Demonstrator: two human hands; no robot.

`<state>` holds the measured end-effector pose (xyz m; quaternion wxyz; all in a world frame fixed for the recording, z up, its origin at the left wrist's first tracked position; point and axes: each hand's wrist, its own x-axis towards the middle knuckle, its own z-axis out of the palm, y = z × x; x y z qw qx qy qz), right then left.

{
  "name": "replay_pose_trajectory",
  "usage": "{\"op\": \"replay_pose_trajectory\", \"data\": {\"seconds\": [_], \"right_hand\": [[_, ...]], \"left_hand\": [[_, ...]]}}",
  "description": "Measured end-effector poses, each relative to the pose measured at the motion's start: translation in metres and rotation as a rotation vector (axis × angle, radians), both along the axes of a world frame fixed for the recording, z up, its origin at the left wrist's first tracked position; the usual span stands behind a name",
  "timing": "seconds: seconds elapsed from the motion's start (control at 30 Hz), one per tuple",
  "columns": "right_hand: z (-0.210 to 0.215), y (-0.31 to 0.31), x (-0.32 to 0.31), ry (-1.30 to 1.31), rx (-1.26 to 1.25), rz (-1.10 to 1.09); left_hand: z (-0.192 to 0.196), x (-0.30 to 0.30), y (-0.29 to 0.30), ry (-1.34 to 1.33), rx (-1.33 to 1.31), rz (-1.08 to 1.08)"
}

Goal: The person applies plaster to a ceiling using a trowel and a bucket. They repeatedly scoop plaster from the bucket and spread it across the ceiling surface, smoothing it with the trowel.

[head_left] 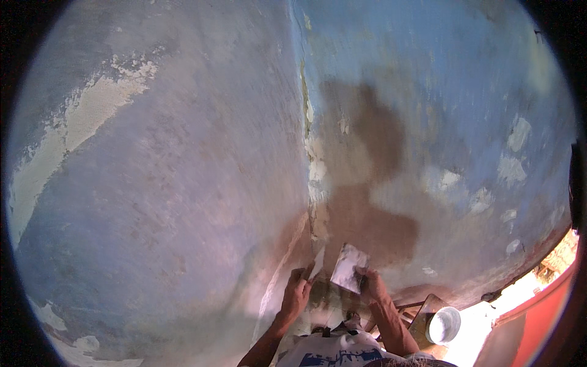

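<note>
The left hand (296,292) is gripping a thin pale blade (317,263) near the cracked wall seam (315,171) — the right hand (370,285) is clasping a flat, smeared plate (347,268) just beside it, a white bucket (452,332) standing lower right.

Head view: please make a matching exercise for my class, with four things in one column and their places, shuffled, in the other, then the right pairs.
Things
1. Thin pale blade
2. Flat pale plate
3. White round container
4. Long whitish patch

Places
A. At the lower right of the picture, apart from both hands
B. On the surface left of the upright seam
C. In the right hand
D. In the left hand

Right pairs
1-D, 2-C, 3-A, 4-B
</note>
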<state>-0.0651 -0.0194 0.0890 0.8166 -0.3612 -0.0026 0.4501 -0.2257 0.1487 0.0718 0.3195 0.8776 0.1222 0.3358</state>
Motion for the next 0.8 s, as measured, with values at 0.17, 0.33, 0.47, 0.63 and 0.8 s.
{"op": "replay_pose_trajectory", "data": {"seconds": [0.17,0.33,0.47,0.63,0.8], "right_hand": [[-0.012,0.003,-0.012,0.048,-0.062,0.078],[-0.009,0.0,-0.011,0.117,0.043,0.038],[0.025,-0.009,0.001,0.093,0.061,-0.01],[0.016,-0.011,0.02,-0.009,0.063,-0.038],[0.004,-0.012,0.028,0.073,0.112,0.049]], "left_hand": [[0.005,0.002,-0.01,0.085,0.106,-0.048],[-0.012,0.003,0.001,0.143,0.186,-0.02],[-0.039,-0.011,0.003,0.051,0.051,-0.086],[-0.116,-0.028,0.003,0.29,-0.133,-0.009],[-0.124,-0.044,-0.01,0.177,-0.623,-0.045]]}}
